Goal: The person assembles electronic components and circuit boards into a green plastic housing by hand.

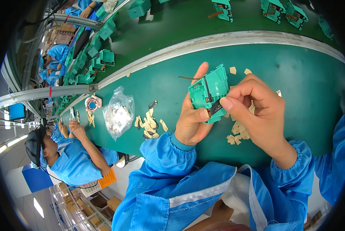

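Green plastic case is gripped in the left hand; the right hand pinches a black strip against it, beige scraps beneath that hand.

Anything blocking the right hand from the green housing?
Nothing visible. The right hand already pinches the black strip at the green housing. The left hand holds the housing, its thumb by the strip's lower end, not between. The loose cream pieces lie on the table, out of the way.
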{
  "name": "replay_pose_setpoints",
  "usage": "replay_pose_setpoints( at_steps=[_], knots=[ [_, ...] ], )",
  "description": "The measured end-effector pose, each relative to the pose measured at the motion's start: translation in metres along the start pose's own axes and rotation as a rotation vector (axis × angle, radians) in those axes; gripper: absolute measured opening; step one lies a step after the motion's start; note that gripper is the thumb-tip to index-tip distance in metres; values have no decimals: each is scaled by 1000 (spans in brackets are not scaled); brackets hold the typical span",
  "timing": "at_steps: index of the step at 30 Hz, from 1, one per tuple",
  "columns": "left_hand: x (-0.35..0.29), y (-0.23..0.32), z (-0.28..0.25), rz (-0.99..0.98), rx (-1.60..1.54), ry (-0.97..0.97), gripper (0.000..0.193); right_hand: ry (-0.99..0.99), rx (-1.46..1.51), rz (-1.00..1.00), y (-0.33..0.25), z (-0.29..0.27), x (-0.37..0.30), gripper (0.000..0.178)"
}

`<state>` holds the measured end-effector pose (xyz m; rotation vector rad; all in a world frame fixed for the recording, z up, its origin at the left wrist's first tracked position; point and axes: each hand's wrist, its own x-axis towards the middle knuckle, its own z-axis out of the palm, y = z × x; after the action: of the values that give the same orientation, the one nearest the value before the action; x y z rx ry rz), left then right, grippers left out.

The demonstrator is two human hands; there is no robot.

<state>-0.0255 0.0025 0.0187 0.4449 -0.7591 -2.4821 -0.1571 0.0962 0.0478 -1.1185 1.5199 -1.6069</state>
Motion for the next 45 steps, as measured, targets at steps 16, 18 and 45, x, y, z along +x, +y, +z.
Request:
replay_pose_setpoints(
  at_steps=[16, 18, 45],
  knots=[
    [-3, 2, -4, 40, -24, -41, 111, 317, 317, 108, 0, 10, 7, 16],
    [-3, 2, -7, 37, -33, -71, 112, 278, 394, 149, 3, 9, 5, 19],
    [-7, 10, -3, 139, 98, -50, 101, -231, 431, 386, 5, 5, 2, 31]
  ],
)
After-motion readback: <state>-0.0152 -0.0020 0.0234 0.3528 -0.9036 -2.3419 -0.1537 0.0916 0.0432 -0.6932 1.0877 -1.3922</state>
